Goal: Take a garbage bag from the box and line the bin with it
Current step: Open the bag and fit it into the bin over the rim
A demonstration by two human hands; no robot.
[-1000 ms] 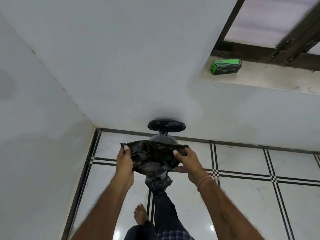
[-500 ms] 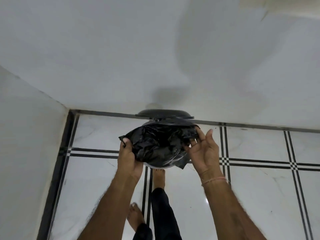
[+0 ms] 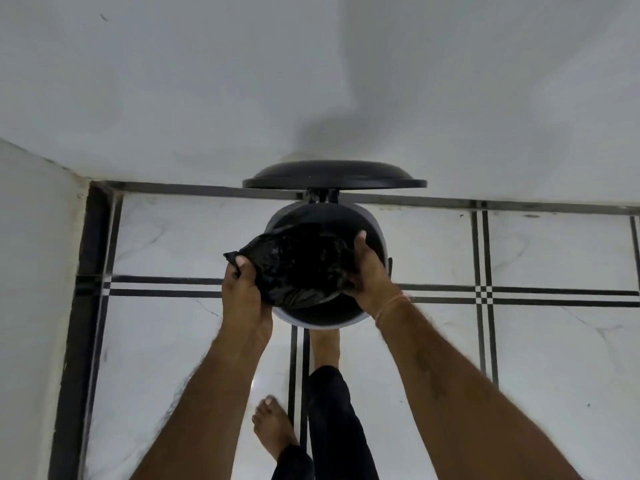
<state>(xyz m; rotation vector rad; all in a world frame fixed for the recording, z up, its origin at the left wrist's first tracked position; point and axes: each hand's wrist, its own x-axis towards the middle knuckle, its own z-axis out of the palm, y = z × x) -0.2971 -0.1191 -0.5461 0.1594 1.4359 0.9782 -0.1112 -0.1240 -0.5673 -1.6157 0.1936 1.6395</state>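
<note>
At centre frame the left hand (image 3: 242, 292) has its fingers clamped on the left edge of the crumpled black garbage bag (image 3: 298, 268). The bag sits over the mouth of the open bin (image 3: 375, 233), whose lid (image 3: 334, 174) stands raised above. To the right, the right hand (image 3: 372, 275) has its fingers closed on the bag's other edge.

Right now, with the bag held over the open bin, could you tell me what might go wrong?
1. The garbage bag is bunched, not spread; pushed in like this, it may crumple inside the bin rather than line it.
2. The left hand holds only a corner, outside the rim; that edge could slip.
3. The lid stands open, and a foot seems to be at the bin's base; if it holds a pedal, lifting it could drop the lid onto the hands.
</note>
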